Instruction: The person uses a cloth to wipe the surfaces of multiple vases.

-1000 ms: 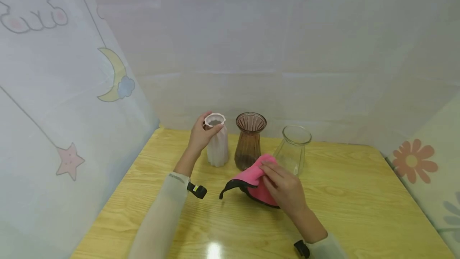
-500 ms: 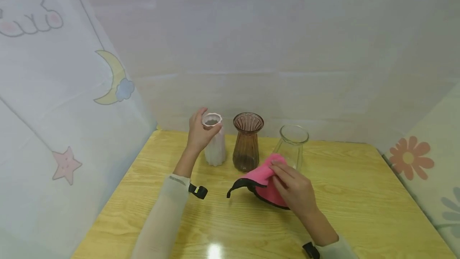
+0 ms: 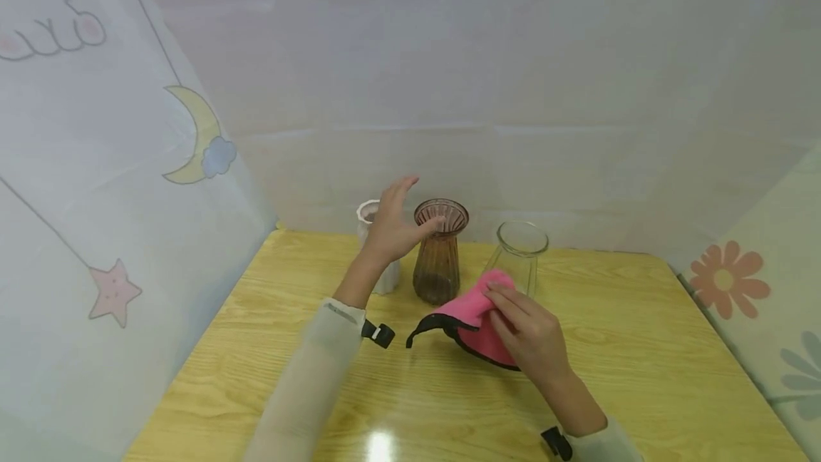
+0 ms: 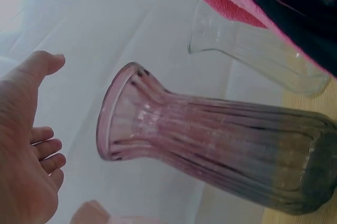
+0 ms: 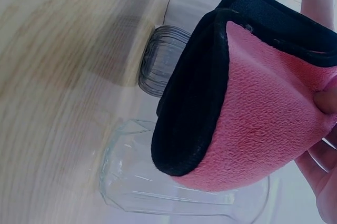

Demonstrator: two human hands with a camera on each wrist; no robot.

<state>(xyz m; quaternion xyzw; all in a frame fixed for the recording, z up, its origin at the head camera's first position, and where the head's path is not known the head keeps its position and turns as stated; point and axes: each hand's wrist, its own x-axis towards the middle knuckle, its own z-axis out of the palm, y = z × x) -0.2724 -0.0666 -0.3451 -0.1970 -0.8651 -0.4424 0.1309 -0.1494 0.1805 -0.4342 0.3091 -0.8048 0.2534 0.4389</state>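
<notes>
My left hand [image 3: 391, 234] hovers near the rim of a brownish-purple ribbed glass vase [image 3: 437, 262], thumb spread from the fingers. In the left wrist view a gap shows between that hand [image 4: 26, 145] and the vase [image 4: 210, 145]. A white fluted vase [image 3: 388, 280] stands behind the left hand, partly hidden by it. My right hand [image 3: 532, 337] pinches a pink cloth with black edging [image 3: 471, 305], which hangs in folds. Behind the cloth a clear glass vase [image 3: 522, 241] stands, its lower part covered; the right wrist view shows its body [image 5: 158, 192].
All three vases stand upright in a row at the back of the wooden table [image 3: 609, 348]. A pale wall sheet [image 3: 385, 77] hangs right behind the table's rear edge. Printed sheets close off the left and right sides.
My left hand has let go of the white vase's rim and moved right to the brownish-purple vase. The right hand and cloth shifted slightly right, then stayed nearly still.
</notes>
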